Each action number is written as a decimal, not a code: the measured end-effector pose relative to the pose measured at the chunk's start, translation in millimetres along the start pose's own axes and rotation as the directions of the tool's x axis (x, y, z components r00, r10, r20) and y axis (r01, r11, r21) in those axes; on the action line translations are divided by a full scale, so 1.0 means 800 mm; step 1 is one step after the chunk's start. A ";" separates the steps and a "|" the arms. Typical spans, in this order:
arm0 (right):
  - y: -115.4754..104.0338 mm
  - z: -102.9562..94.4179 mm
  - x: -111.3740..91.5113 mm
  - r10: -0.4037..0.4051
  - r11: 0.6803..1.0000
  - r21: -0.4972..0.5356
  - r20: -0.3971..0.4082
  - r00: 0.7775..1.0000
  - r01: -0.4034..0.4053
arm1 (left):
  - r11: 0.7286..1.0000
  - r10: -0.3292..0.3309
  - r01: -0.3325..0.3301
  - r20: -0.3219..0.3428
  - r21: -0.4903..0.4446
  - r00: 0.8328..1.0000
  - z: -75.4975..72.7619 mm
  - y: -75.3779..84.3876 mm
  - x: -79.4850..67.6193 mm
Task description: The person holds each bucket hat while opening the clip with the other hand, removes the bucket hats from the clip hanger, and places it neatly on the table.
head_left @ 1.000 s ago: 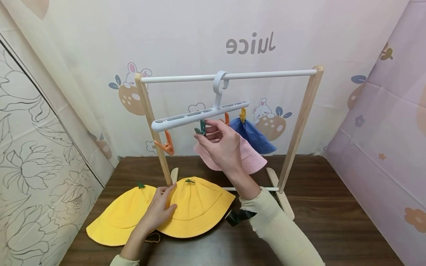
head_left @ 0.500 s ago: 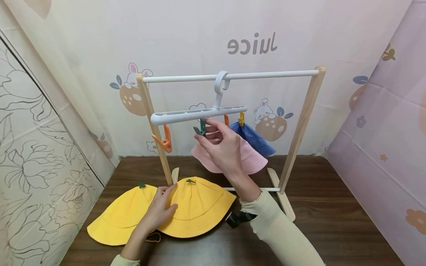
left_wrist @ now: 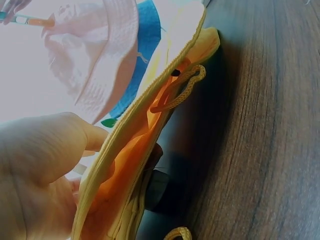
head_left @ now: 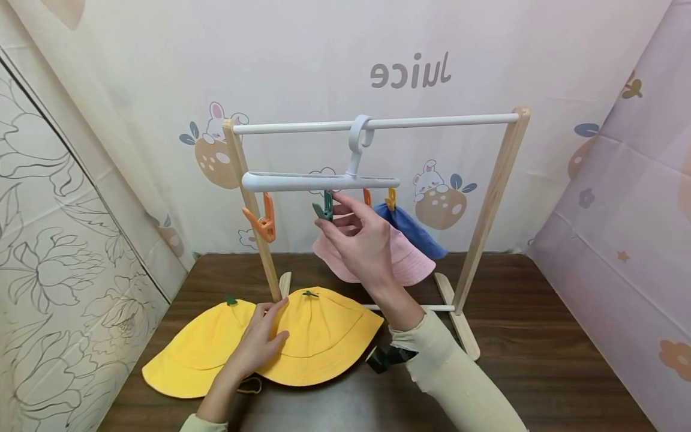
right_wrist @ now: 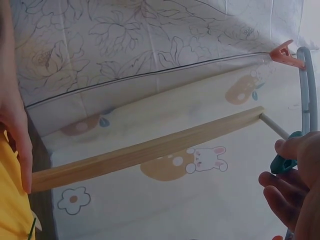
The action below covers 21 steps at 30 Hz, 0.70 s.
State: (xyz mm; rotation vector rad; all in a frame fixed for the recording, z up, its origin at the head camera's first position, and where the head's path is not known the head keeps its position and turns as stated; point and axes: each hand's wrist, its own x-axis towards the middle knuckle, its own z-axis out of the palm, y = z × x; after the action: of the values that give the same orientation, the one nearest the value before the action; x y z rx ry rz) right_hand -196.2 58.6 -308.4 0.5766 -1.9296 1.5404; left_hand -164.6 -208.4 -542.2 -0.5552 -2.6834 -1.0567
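Note:
My right hand (head_left: 361,240) pinches a green clothespin (head_left: 326,207) under the pale grey hanger (head_left: 302,182), thumb on one leg and fingers on the other. In the right wrist view the same green clothespin (right_wrist: 285,162) sits between thumb and fingers. My left hand (head_left: 259,342) rests on a yellow bucket hat (head_left: 324,342), at its left side where a second yellow hat (head_left: 200,354) meets it. In the left wrist view the brim (left_wrist: 135,120) stands edge-on and partly hides the fingers. Behind my right hand hang a pink hat (head_left: 407,258) and a blue hat (head_left: 412,228).
A wooden rack with a white top rod (head_left: 432,123) carries the hanger. An orange clothespin (head_left: 263,219) dangles holding nothing at its left end. A yellow clothespin (head_left: 391,198) grips the blue hat; another orange one (head_left: 367,196) is above the pink hat. Dark wooden table (head_left: 540,360) below.
The hanger has tipped so its left end sits higher and its top slots show less. The left orange clothespin has risen slightly with it. Both hands stay almost where they were.

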 end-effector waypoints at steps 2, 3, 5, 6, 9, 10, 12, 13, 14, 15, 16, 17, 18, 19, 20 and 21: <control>0.000 0.000 -0.001 -0.001 1.000 -0.002 0.000 1.000 0.001 | 1.000 -0.020 0.020 0.019 0.014 1.000 0.003 -0.006 0.001; 0.000 0.000 -0.001 -0.002 1.000 -0.003 0.000 1.000 0.002 | 0.999 -0.047 0.047 0.039 0.009 0.998 -0.002 0.002 0.001; 0.001 -0.001 -0.002 -0.001 1.000 0.000 -0.001 1.000 0.001 | 0.995 -0.099 0.098 0.063 0.007 0.993 -0.009 0.017 0.002; 0.001 -0.002 -0.003 0.000 1.000 0.004 -0.001 1.000 0.000 | 0.995 -0.104 0.103 0.061 0.014 0.993 -0.010 0.020 0.002; 0.001 -0.003 -0.004 0.007 1.000 0.022 -0.003 1.000 -0.007 | 0.989 -0.149 0.149 0.068 0.001 0.986 -0.024 0.051 0.002; 0.001 -0.003 -0.004 0.010 1.000 0.028 -0.003 1.000 -0.010 | 0.989 -0.151 0.151 0.063 0.005 0.987 -0.024 0.053 0.002; 0.000 -0.004 -0.005 0.015 0.999 0.038 -0.003 1.000 -0.015 | 0.990 -0.144 0.143 0.050 0.009 0.988 -0.024 0.055 0.001; 0.000 -0.004 -0.005 0.017 0.999 0.040 -0.002 1.000 -0.017 | 0.990 -0.144 0.144 0.046 0.009 0.989 -0.024 0.055 0.001; 0.000 -0.004 -0.005 0.019 0.999 0.041 -0.001 1.000 -0.019 | 0.990 -0.142 0.142 0.041 0.009 0.989 -0.024 0.056 0.001; 0.000 -0.004 -0.005 0.020 0.999 0.040 0.000 1.000 -0.020 | 0.990 -0.143 0.143 0.039 0.007 0.989 -0.023 0.055 0.001; 0.000 -0.004 -0.005 0.021 0.999 0.040 0.001 1.000 -0.021 | 0.989 -0.145 0.145 0.038 0.006 0.989 -0.023 0.055 0.001; 0.000 -0.004 -0.006 0.023 0.999 0.040 0.001 1.000 -0.023 | 0.989 -0.145 0.145 0.036 0.005 0.989 -0.023 0.055 0.001; 0.000 -0.004 -0.006 0.023 0.999 0.040 0.001 1.000 -0.023 | 0.989 -0.146 0.146 0.035 0.004 0.989 -0.022 0.055 0.001; 0.000 -0.004 -0.006 0.023 0.999 0.040 0.001 1.000 -0.023 | 0.989 -0.146 0.146 0.035 0.001 0.989 -0.022 0.055 0.001; 0.000 -0.004 -0.007 0.023 0.999 0.041 0.001 1.000 -0.023 | 0.989 -0.145 0.145 0.032 0.001 0.989 -0.021 0.054 0.001; 0.000 -0.004 -0.007 0.023 0.999 0.041 0.001 1.000 -0.023 | 0.990 -0.143 0.143 0.031 0.000 0.989 -0.021 0.054 0.001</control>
State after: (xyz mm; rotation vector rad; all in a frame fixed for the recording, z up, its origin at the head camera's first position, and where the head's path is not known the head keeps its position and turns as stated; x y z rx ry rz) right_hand -191.2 61.8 -311.7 0.5746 -1.9152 1.5973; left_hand -146.8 -190.8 -503.4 -0.3867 -2.7845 -1.0963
